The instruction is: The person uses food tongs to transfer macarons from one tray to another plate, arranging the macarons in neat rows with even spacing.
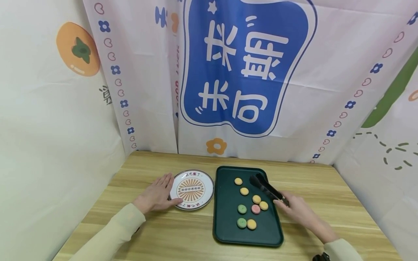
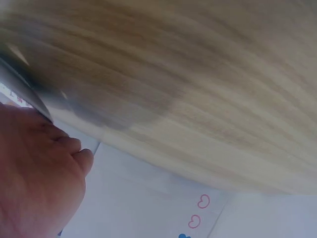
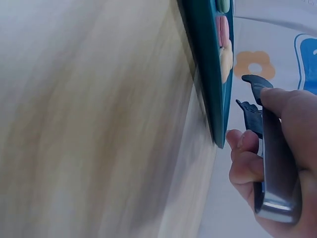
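Observation:
My left hand (image 1: 157,195) rests at the left edge of a round white plate (image 1: 206,198), its fingers extended along the rim and its thumb over the near edge. The plate lies flat, with an orange ray pattern in its middle. In my right hand (image 1: 298,208) I hold black-tipped metal tongs (image 3: 280,168); their two tips stand apart with nothing between them. They reach over the right side of a dark green tray (image 1: 228,233). On it lie several yellow macarons (image 1: 244,191), two green macarons (image 1: 242,209) and a pink macaron (image 1: 255,209).
Everything sits on a wood-grain table (image 1: 183,235). Printed white cloth (image 1: 150,108) hangs behind it and along both sides. The tray stands just right of the plate, with a narrow strip of table between them.

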Available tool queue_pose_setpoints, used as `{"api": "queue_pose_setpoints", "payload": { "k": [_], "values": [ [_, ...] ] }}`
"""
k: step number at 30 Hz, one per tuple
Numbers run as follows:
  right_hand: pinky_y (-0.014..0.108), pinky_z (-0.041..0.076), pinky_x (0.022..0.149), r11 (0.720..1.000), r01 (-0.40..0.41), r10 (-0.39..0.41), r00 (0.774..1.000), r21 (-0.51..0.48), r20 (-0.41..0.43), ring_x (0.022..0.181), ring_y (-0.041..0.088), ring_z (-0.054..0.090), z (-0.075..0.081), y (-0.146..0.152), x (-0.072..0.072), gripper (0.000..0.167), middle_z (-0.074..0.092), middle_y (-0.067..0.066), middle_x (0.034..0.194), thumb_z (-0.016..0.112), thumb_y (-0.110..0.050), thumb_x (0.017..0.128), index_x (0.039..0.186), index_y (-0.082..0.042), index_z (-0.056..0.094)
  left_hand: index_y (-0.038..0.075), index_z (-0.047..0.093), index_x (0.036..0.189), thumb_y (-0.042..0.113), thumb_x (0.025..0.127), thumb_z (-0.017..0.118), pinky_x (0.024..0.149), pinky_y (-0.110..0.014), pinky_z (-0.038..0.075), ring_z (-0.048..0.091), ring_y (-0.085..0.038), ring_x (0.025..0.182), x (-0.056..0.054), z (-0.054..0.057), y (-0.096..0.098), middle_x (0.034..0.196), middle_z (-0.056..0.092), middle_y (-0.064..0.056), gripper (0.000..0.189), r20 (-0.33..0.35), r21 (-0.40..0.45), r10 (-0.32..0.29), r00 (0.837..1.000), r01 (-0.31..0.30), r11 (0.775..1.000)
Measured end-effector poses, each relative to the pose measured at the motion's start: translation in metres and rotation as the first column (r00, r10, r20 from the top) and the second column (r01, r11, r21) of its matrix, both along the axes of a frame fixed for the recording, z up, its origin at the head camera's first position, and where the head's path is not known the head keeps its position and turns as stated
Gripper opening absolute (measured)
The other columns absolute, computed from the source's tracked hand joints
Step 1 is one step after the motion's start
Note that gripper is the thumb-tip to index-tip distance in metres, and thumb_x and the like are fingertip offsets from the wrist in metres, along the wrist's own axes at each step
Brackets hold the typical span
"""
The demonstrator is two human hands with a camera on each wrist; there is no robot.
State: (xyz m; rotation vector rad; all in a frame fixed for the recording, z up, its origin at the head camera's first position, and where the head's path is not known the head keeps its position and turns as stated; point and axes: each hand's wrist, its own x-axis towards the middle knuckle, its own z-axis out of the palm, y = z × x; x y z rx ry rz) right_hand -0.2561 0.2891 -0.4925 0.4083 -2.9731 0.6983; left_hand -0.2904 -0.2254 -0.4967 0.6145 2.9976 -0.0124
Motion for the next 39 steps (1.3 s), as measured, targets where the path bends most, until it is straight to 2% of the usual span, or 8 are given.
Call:
{"api": "queue_pose_setpoints", "payload": {
  "k": [4, 9, 18, 27, 34, 39],
  "values": [
    [0.021, 0.038, 0.053, 1.000, -0.013, 0.013, 1.000, -0.019, 0.011, 0.060, 0.006, 0.047, 0.002, -0.007, -0.003, 0.046, 0.054, -0.005, 0.071, 0.058, -0.044, 0.097, 0.122, -0.006, 0.063, -0.009, 0.023, 0.152, 0.080, 0.089, 0.034, 0.123, -0.051, 0.021, 0.019, -0.040, 0.150, -0.001, -0.005, -0.002, 0.161, 0.018, -0.027, 0.109, -0.024, 0.014, -0.014, 1.000, 0.014, 1.000],
    [0.020, 0.037, 0.051, 0.999, -0.047, 0.047, 0.999, -0.021, 0.002, 0.055, 0.004, 0.044, 0.003, -0.016, -0.008, 0.046, 0.050, -0.007, 0.065, 0.058, -0.042, 0.098, 0.124, -0.005, 0.061, -0.009, 0.025, 0.151, 0.077, 0.089, 0.037, 0.123, -0.051, 0.022, 0.020, -0.040, 0.150, -0.001, -0.008, -0.003, 0.160, 0.020, -0.027, 0.107, -0.051, 0.033, -0.031, 0.998, 0.032, 0.999],
    [0.019, 0.038, 0.047, 0.997, -0.073, 0.073, 0.997, -0.014, 0.001, 0.052, 0.003, 0.044, 0.003, -0.027, -0.013, 0.052, 0.053, -0.006, 0.066, 0.058, -0.040, 0.098, 0.131, 0.000, 0.057, -0.009, 0.026, 0.151, 0.077, 0.090, 0.035, 0.123, -0.051, 0.022, 0.021, -0.040, 0.150, -0.001, -0.006, -0.002, 0.160, 0.021, -0.027, 0.106, -0.068, 0.021, -0.053, 0.996, 0.054, 0.998],
    [0.019, 0.039, 0.049, 0.995, -0.102, 0.102, 0.994, -0.005, -0.031, 0.051, 0.003, 0.043, 0.004, -0.032, -0.016, 0.051, 0.051, -0.006, 0.064, 0.060, -0.037, 0.098, 0.129, 0.004, 0.057, -0.011, 0.027, 0.150, 0.076, 0.091, 0.037, 0.122, -0.052, 0.024, 0.023, -0.042, 0.149, -0.002, -0.005, -0.003, 0.159, 0.022, -0.029, 0.105, -0.074, 0.007, -0.065, 0.995, 0.065, 0.998],
    [0.018, 0.035, 0.044, 0.992, -0.123, 0.123, 0.992, -0.017, 0.003, 0.047, 0.003, 0.041, 0.006, -0.036, -0.021, 0.037, 0.048, -0.007, 0.060, 0.060, -0.037, 0.098, 0.118, -0.006, 0.062, -0.010, 0.025, 0.150, 0.079, 0.088, 0.037, 0.122, -0.052, 0.024, 0.023, -0.042, 0.149, -0.003, -0.004, -0.004, 0.159, 0.022, -0.029, 0.109, -0.063, -0.012, -0.066, 0.996, 0.066, 0.998],
    [0.018, 0.033, 0.042, 0.992, -0.128, 0.128, 0.992, -0.006, 0.016, 0.045, 0.003, 0.039, 0.004, -0.038, -0.025, 0.036, 0.047, -0.007, 0.059, 0.060, -0.036, 0.098, 0.119, -0.006, 0.062, -0.010, 0.024, 0.151, 0.082, 0.085, 0.037, 0.123, -0.051, 0.023, 0.021, -0.041, 0.149, -0.004, -0.004, -0.004, 0.160, 0.020, -0.028, 0.114, -0.048, -0.005, -0.064, 0.997, 0.064, 0.998]
  ]
}}
